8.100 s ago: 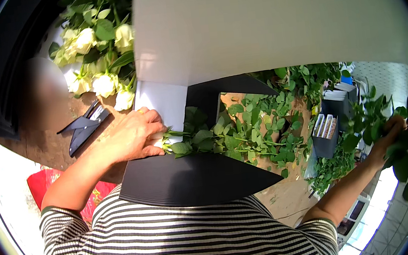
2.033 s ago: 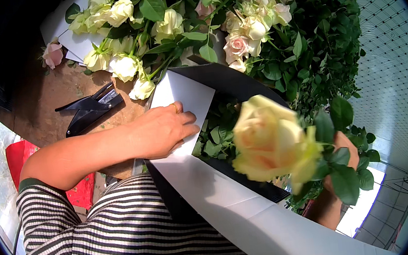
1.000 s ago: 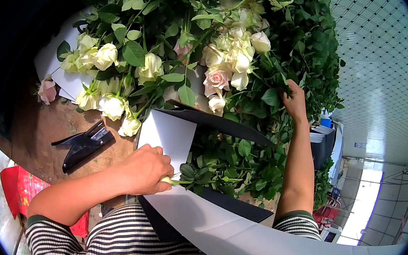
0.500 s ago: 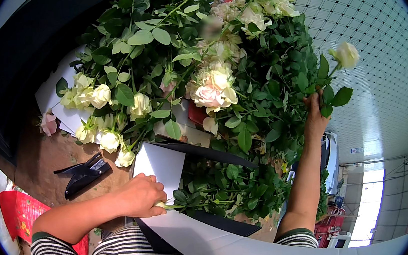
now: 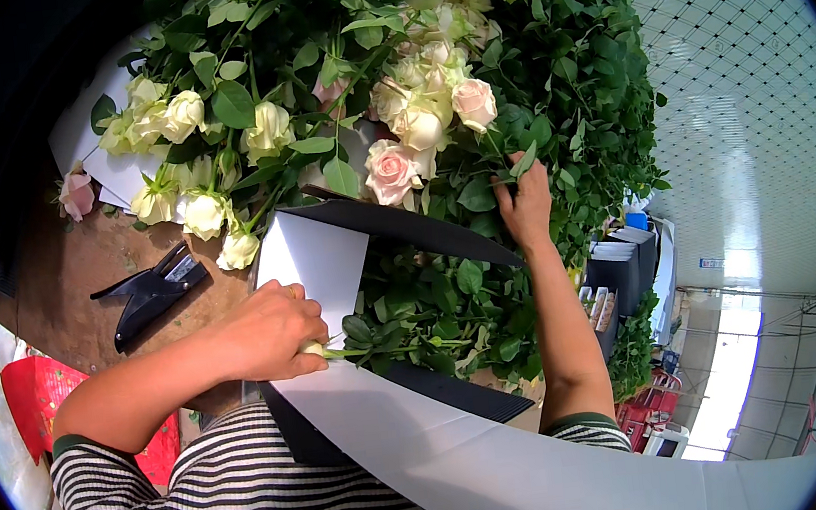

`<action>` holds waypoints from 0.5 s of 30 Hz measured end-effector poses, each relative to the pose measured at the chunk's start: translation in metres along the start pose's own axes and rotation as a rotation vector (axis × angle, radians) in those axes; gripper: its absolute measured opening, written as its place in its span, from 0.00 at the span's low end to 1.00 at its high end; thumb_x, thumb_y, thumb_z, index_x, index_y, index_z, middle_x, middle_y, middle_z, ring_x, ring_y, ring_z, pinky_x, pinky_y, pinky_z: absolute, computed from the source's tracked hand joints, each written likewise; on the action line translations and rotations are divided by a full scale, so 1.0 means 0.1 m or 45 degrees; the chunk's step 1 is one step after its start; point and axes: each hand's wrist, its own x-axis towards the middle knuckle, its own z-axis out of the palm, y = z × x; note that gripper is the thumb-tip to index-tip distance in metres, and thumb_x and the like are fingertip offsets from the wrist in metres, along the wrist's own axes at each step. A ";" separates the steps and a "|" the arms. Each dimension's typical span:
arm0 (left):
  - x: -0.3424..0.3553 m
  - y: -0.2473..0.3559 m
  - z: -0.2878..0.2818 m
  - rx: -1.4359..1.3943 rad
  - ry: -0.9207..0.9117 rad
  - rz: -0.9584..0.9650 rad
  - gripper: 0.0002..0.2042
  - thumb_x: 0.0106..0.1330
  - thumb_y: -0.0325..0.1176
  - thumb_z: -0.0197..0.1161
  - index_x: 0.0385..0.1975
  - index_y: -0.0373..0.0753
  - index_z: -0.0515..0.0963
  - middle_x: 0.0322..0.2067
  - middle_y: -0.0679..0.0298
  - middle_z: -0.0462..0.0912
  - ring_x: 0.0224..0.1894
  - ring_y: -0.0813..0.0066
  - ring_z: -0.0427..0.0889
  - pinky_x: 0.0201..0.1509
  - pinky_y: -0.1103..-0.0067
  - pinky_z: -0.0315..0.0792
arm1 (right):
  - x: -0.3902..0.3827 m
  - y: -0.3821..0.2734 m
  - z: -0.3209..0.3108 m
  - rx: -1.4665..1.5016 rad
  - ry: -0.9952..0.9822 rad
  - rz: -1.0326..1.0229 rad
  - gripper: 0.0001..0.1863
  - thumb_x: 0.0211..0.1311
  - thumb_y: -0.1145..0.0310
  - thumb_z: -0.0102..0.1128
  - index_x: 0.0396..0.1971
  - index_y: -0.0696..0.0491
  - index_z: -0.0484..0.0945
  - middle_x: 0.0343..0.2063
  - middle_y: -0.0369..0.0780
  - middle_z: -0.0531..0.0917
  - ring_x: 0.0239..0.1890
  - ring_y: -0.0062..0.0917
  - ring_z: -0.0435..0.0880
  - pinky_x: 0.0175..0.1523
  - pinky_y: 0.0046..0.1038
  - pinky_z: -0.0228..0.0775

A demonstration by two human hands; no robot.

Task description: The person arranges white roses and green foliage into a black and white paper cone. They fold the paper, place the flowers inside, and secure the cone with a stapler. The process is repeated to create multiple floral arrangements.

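My left hand (image 5: pixel 281 335) is closed around a pale rose (image 5: pixel 312 349) just below its bloom. That rose's leafy stem points right, over a white board (image 5: pixel 314 266) and dark green foliage. My right hand (image 5: pixel 526 206) has its fingers closed on the stem of a pale pink rose (image 5: pixel 473 104), partly hidden by leaves. The bloom stands up to the left of those fingers, beside a cluster of cream and pink roses (image 5: pixel 421 122). Below the right hand, a black sheet (image 5: pixel 405 225) slants across the foliage.
A black stapler (image 5: pixel 156 294) lies on the brown tabletop (image 5: pixel 59 285) at left, near several cream roses (image 5: pixel 205 215). White sheets (image 5: pixel 100 159) sit under them. A long white sheet (image 5: pixel 430 444) curves across my front. A tall bank of rose leaves (image 5: pixel 590 83) stands right, with dark boxes (image 5: pixel 621 271) beyond.
My right hand has come leftward and inward from the far right edge of the foliage, bringing a rose beside the cluster. My left hand keeps its grip. The whole view has shifted slightly.
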 end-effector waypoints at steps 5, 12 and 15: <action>-0.03 -0.02 -0.02 0.004 0.003 -0.007 0.14 0.52 0.43 0.67 0.31 0.39 0.83 0.28 0.63 0.79 0.39 0.62 0.76 0.43 0.69 0.69 | 0.10 0.25 -0.20 0.016 -0.340 -0.148 0.20 0.45 0.79 0.59 0.43 0.52 0.74 0.38 0.43 0.76 0.44 0.40 0.75 0.47 0.37 0.70; -0.01 -0.02 0.01 0.047 -0.018 0.028 0.14 0.52 0.45 0.66 0.31 0.40 0.83 0.28 0.63 0.79 0.38 0.62 0.76 0.42 0.69 0.69 | 0.36 1.21 -0.83 0.002 0.451 0.226 0.14 0.63 0.77 0.45 0.49 0.61 0.70 0.39 0.51 0.80 0.39 0.42 0.78 0.48 0.31 0.68; 0.01 -0.03 0.01 0.070 -0.041 0.022 0.15 0.54 0.47 0.65 0.31 0.41 0.83 0.28 0.64 0.79 0.38 0.62 0.77 0.41 0.68 0.70 | 0.61 1.08 -1.09 0.070 0.831 0.197 0.15 0.64 0.78 0.42 0.49 0.63 0.69 0.40 0.48 0.79 0.39 0.36 0.77 0.48 0.30 0.67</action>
